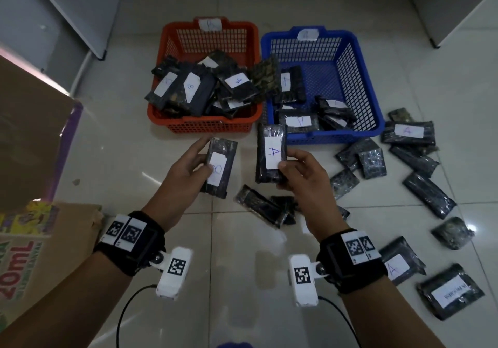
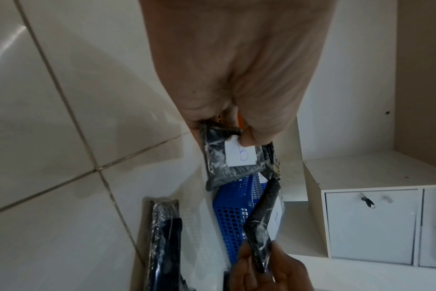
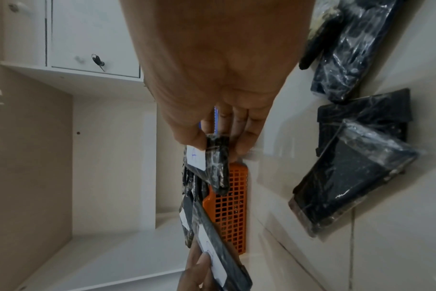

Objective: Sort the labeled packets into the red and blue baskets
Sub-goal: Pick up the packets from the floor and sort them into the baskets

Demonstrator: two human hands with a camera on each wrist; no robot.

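Note:
My left hand point(image 1: 188, 164) grips a black packet labelled B point(image 1: 219, 168), thumb on its white label; the same B packet point(image 2: 233, 157) shows in the left wrist view. My right hand point(image 1: 299, 169) pinches a black packet labelled A point(image 1: 270, 153) upright, and this A packet point(image 3: 212, 161) appears in the right wrist view. Both are held above the floor just in front of the baskets. The red basket point(image 1: 204, 126), tagged B, is piled with B packets. The blue basket point(image 1: 336, 134), tagged A, holds a few A packets.
Several loose black packets point(image 1: 428, 194) lie scattered on the tiled floor to the right and under my hands. Cardboard boxes point(image 1: 32, 159) stand at the left. White cabinets point(image 1: 75, 10) flank the baskets at the back.

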